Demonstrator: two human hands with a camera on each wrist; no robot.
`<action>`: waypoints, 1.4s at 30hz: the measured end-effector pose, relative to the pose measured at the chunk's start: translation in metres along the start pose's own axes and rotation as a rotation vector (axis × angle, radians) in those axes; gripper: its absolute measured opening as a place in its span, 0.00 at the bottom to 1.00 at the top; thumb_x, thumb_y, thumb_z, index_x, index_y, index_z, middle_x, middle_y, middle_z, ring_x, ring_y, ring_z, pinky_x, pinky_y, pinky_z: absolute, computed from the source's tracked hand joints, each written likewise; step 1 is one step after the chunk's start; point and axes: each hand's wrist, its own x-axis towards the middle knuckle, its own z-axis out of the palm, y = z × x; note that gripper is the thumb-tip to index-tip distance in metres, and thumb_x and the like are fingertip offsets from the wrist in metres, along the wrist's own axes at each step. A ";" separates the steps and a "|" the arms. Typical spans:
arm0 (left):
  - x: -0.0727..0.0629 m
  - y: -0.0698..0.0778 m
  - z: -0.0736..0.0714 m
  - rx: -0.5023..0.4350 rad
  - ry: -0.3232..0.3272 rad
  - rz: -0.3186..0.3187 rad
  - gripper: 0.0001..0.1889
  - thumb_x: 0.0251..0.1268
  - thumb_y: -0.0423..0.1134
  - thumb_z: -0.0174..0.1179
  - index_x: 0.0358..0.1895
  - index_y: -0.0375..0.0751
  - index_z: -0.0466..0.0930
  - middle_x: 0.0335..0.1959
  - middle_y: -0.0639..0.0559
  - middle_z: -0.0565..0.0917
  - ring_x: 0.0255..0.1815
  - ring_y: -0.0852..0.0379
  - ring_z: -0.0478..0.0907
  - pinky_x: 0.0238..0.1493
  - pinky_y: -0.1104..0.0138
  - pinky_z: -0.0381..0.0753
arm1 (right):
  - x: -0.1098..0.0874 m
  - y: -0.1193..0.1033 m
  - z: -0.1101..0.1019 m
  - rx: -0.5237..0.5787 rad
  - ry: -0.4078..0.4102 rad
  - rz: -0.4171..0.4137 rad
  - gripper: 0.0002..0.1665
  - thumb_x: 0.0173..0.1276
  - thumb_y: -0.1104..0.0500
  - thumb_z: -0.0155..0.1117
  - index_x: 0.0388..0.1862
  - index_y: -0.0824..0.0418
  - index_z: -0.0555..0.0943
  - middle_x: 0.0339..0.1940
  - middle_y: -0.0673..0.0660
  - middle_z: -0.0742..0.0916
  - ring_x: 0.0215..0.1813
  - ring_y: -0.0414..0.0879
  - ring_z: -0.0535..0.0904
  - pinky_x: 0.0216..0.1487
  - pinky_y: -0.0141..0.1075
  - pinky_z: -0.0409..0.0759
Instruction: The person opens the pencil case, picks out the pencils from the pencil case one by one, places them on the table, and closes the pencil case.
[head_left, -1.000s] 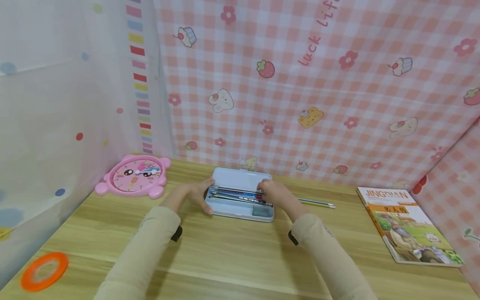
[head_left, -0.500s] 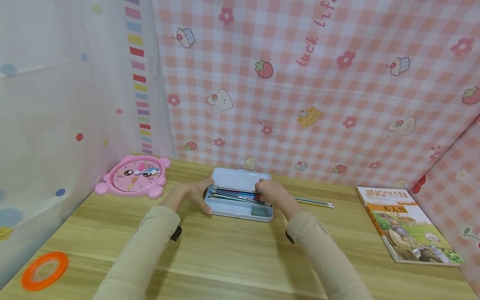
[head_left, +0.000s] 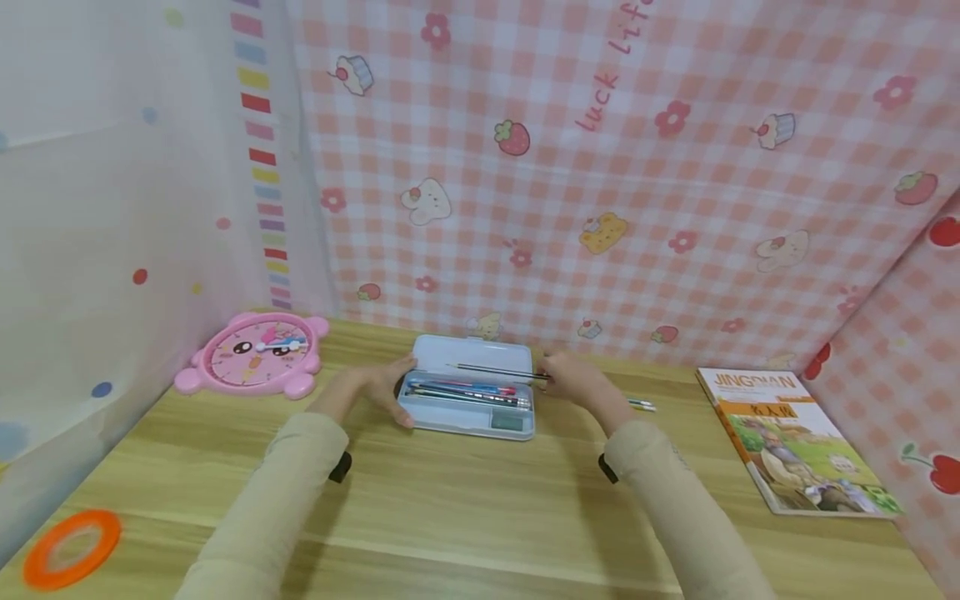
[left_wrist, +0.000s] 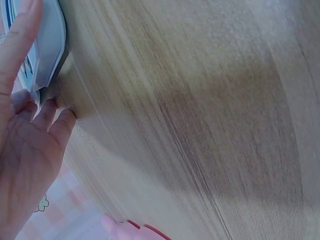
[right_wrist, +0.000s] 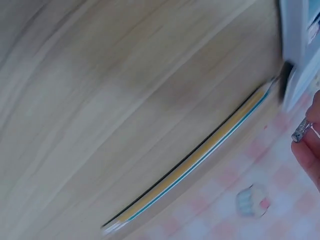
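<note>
An open pale blue pencil case (head_left: 442,415) sits on the wooden table with its lid (head_left: 468,357) tipped back. Several pencils (head_left: 465,393) and a green eraser (head_left: 507,421) lie inside. My left hand (head_left: 385,390) holds the case's left end, thumb toward the front corner and fingers toward the back, as the left wrist view shows from close by. Above the case's back edge slants a dark pencil (head_left: 495,370). My right hand (head_left: 576,385) pinches its end; in the right wrist view its silvery tip (right_wrist: 300,131) pokes out between the fingers.
Right of the case, yellow and teal-striped pencils (right_wrist: 190,162) lie on the table near the checked cloth. A pink clock (head_left: 255,354) stands back left, an orange ring (head_left: 72,550) front left, and a book (head_left: 798,446) at the right.
My right hand has come out of the case, moving right with the dark pencil lifted from the others. My left hand keeps its place on the case. The head view has turned slightly right.
</note>
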 end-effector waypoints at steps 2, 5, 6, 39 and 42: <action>0.000 0.000 0.000 0.001 0.002 0.006 0.60 0.44 0.51 0.70 0.71 0.32 0.34 0.73 0.36 0.33 0.74 0.38 0.34 0.73 0.48 0.40 | -0.010 0.008 -0.001 -0.008 0.020 0.004 0.07 0.51 0.72 0.61 0.31 0.66 0.81 0.28 0.56 0.79 0.25 0.42 0.69 0.26 0.30 0.71; 0.000 0.000 0.001 0.010 0.003 0.018 0.60 0.45 0.51 0.70 0.71 0.31 0.34 0.73 0.35 0.34 0.73 0.37 0.35 0.72 0.47 0.40 | -0.025 0.021 -0.002 -0.023 0.038 0.011 0.08 0.50 0.73 0.60 0.30 0.66 0.80 0.28 0.56 0.81 0.26 0.42 0.71 0.27 0.31 0.73; 0.000 -0.001 0.001 0.014 0.004 0.020 0.60 0.45 0.51 0.70 0.71 0.31 0.34 0.73 0.34 0.34 0.73 0.37 0.35 0.72 0.47 0.40 | -0.030 0.025 -0.002 -0.014 0.036 0.021 0.08 0.51 0.73 0.61 0.31 0.66 0.80 0.28 0.57 0.81 0.27 0.42 0.71 0.28 0.31 0.73; -0.002 0.001 -0.001 -0.014 0.000 0.009 0.59 0.45 0.49 0.70 0.71 0.32 0.35 0.73 0.36 0.34 0.73 0.37 0.33 0.72 0.47 0.40 | -0.112 0.089 0.019 -0.058 -0.033 0.117 0.09 0.55 0.70 0.61 0.25 0.59 0.72 0.25 0.53 0.80 0.27 0.45 0.74 0.25 0.37 0.71; -0.001 0.000 -0.001 -0.012 0.001 0.014 0.60 0.44 0.50 0.70 0.71 0.32 0.35 0.73 0.36 0.34 0.73 0.37 0.33 0.72 0.47 0.40 | -0.110 0.088 0.020 -0.061 -0.023 0.112 0.09 0.53 0.70 0.62 0.26 0.59 0.73 0.25 0.53 0.80 0.27 0.44 0.74 0.26 0.38 0.72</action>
